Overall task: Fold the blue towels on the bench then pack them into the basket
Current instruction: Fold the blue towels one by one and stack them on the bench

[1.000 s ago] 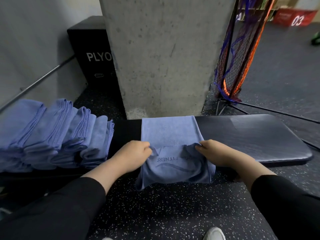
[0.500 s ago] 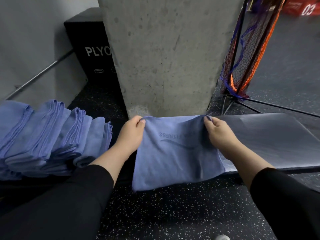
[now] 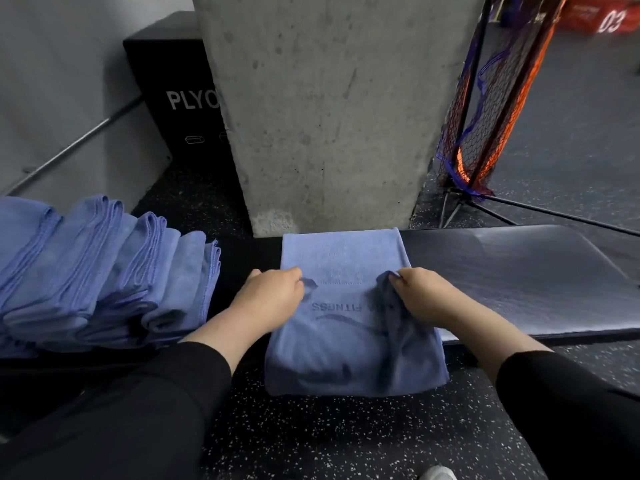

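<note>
Gym, where I stand: speckled rubber floor (image 3: 311, 434); black box (image 3: 173, 95) lettered "PLYO"; padded black surface (image 3: 519, 278); towel (image 3: 346, 323) printed "FITNESS"; sports net (image 3: 485, 109); concrete pillar (image 3: 329, 109).

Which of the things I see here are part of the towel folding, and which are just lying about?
Part of the job:
- blue towel draped over the bench, pinched by the left hand and right hand
- folded towels stacked at the left

Just lying about:
- concrete pillar
- black box
- netting
- red box

No basket is in view.
</note>
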### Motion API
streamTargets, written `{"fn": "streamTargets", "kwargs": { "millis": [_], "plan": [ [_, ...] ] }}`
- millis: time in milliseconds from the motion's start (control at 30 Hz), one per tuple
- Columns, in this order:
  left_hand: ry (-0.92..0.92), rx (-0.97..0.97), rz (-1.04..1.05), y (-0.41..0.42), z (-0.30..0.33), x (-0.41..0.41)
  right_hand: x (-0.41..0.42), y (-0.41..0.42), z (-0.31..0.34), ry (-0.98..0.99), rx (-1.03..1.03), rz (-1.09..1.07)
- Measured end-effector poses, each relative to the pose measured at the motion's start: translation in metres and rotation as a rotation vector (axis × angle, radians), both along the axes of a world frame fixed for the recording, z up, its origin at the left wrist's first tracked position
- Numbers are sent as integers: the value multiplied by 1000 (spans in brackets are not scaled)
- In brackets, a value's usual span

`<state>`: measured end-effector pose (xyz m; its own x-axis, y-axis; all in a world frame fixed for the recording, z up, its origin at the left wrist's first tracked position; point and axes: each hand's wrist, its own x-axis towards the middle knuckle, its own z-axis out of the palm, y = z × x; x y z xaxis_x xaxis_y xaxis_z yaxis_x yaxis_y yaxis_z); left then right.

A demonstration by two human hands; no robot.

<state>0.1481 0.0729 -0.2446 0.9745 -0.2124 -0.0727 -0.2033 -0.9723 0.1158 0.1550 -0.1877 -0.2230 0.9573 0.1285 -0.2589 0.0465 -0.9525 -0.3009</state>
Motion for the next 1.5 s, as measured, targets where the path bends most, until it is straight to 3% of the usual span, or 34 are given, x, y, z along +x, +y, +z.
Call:
{"fn": "streamTargets", "kwargs": {
  "millis": [133, 233, 267, 400, 467, 533, 600, 700, 1000, 1167, 1333, 1500],
  "plan": [
    [43, -37, -66, -1, 16, -29, -19, -8, 13, 119, -23, 75],
    [129, -307, -18, 5, 22, -40, -28, -21, 22, 144, 50, 97],
    [142, -459, 5, 10, 23, -40, -29, -28, 23, 154, 155, 67],
    [81, -1041, 137, 20, 40, -36, -28, -41, 33, 223, 933, -203],
    [74, -1288, 252, 18, 47, -28, -22, -36, 41, 155, 1115, -309],
    [44, -1443, 402, 16, 49, -15, -12, -27, 43, 73, 1166, -359],
    [-35, -1327, 498, 17, 44, 0, 0, -18, 38, -47, 1090, -367],
    [-153, -984, 435, 18, 29, 17, 20, -4, 22, -167, 920, -372],
    [-8, -249, 185, 11, -1, 19, 27, 5, -11, -114, 299, -157],
    [63, -277, 168, 17, 7, 6, 18, -4, 3, 19, 85, -44],
    [11, -324, 150, 22, 9, 0, 10, -16, 5, -67, 324, -81],
    [56, -383, 290, 25, 2, 11, 24, -17, -14, -110, 315, -138]
  ]
}}
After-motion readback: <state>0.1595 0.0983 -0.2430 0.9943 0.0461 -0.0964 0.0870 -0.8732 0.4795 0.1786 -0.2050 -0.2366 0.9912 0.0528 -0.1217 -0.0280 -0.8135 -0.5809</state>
